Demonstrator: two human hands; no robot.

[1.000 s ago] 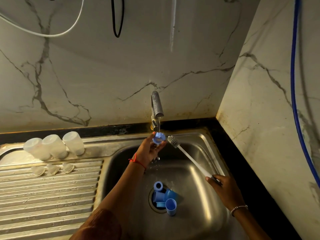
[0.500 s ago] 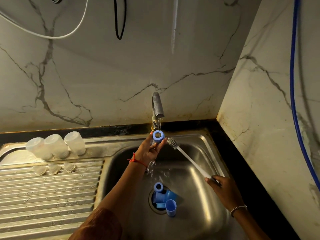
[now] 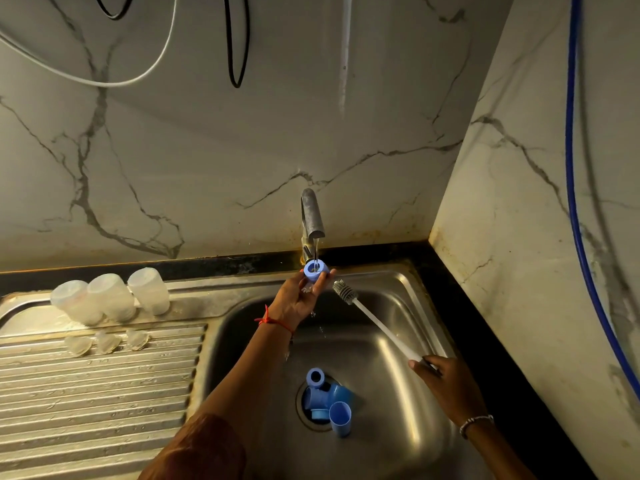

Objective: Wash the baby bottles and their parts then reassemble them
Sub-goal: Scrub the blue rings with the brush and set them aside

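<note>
One blue collar ring [image 3: 316, 269] sits pinched in the left hand [image 3: 298, 299] directly under the tap [image 3: 312, 216], at about 12 o'clock of the sink [image 3: 408, 292], its opening facing up into the thin stream. Wet plastic in fingertips could slip and drop among the blue parts [image 3: 327, 398] over the drain at 6 o'clock. The right hand [image 3: 446, 382], at 3 o'clock, is closed around the brush [image 3: 367, 315], whose long axis points toward 10 o'clock, bristles just beside the ring.

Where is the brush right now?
The brush is in the right hand, slanting over the right side of the sink. Its bristles point toward the blue ring under the tap.
</note>
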